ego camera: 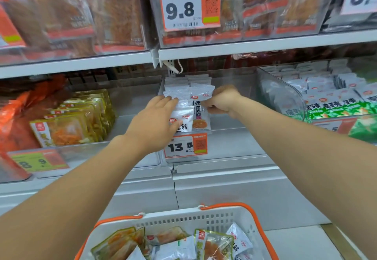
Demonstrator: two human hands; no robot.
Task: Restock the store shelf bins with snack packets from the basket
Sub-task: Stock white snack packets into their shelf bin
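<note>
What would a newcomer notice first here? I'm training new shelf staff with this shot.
Both hands meet at the middle clear bin: the left hand lies on white snack packets, the right hand pinches one. Big price tags stand out, 9.8 above and 13.5 below. The orange-handled basket waits at the bottom.

A shop aisle is shown. White shelves (265, 44) are lined with clear plastic bins (285, 96) stocked with snack packets (67, 129), orange price tags (189, 7) with barcodes are clipped to the bin fronts, and a white shopping basket (183, 221) with orange handles is seen below.
</note>
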